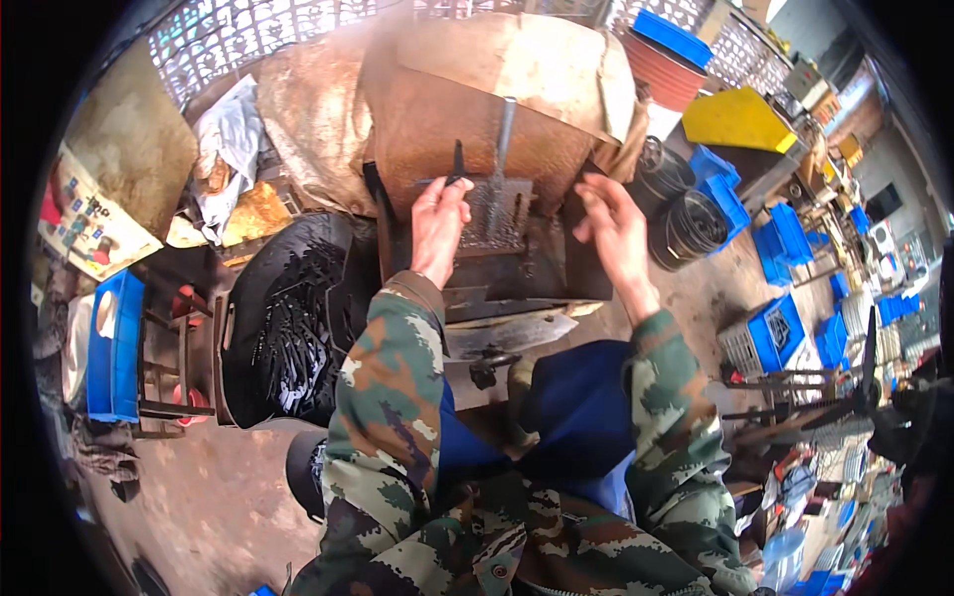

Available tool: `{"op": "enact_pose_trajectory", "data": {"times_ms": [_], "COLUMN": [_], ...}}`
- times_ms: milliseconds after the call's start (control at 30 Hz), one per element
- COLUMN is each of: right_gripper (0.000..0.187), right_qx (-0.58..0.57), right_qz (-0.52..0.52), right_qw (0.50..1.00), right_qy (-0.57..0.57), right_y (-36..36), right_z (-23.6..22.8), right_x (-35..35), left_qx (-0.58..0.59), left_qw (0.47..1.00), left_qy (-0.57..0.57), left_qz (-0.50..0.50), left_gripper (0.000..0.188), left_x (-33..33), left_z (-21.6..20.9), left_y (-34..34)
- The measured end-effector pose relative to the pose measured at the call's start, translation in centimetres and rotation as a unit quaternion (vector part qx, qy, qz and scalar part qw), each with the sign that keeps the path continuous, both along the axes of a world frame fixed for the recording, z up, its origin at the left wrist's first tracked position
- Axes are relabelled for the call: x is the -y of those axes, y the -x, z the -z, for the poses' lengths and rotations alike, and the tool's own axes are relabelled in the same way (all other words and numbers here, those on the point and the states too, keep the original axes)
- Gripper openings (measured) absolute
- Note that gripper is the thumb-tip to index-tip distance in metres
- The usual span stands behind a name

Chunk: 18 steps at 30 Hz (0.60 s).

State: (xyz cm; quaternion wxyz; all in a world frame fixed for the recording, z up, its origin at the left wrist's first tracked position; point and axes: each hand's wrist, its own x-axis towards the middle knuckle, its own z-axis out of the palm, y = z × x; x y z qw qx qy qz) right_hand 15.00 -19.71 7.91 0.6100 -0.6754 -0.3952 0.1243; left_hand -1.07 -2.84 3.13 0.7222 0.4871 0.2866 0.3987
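Note:
My left hand (438,233) is closed in a pinch around a dark, narrow blade-like metal piece (458,157), whose tip points up. It sits at the left side of a wet, gritty metal plate (509,221) in a brown box-like workstation. A grey metal pipe (506,134) comes down over that plate from the back. My right hand (616,228) hangs in the air at the workstation's right side, with fingers bent and apart. Nothing shows between them. To the left, a black bin (227,372) holds a heap of slim dark metal pieces (298,328).
Brown sheeting (318,119) drapes behind the workstation. Black buckets (686,228) stand to its right, near a yellow panel (737,119). A blue crate (114,348) is at far left, and another blue crate (770,333) stands on the right. My knees (581,397) are below the workstation's front edge.

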Motion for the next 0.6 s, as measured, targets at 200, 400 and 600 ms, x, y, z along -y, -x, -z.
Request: {"op": "enact_pose_trajectory", "data": {"times_ms": [200, 400, 600], "right_gripper": [0.057, 0.030, 0.019], "right_qx": [-0.032, 0.063, 0.159], "right_qz": [-0.026, 0.029, 0.064], "right_qw": [0.998, 0.994, 0.981], "right_qy": [0.043, 0.083, 0.091], "right_y": [-0.8, 0.8, -0.4], "right_z": [2.3, 3.6, 5.4], "right_x": [-11.7, -15.1, -15.8], "left_qx": [-0.029, -0.044, -0.101], "left_qw": [0.999, 0.998, 0.993], "left_qy": [-0.036, -0.034, -0.056], "left_qz": [-0.018, -0.040, -0.039], "left_gripper": [0.018, 0.019, 0.018], "left_x": [-1.2, -2.1, -2.2], "left_z": [1.1, 1.9, 2.7], "left_y": [-1.1, -1.6, -1.7]}}
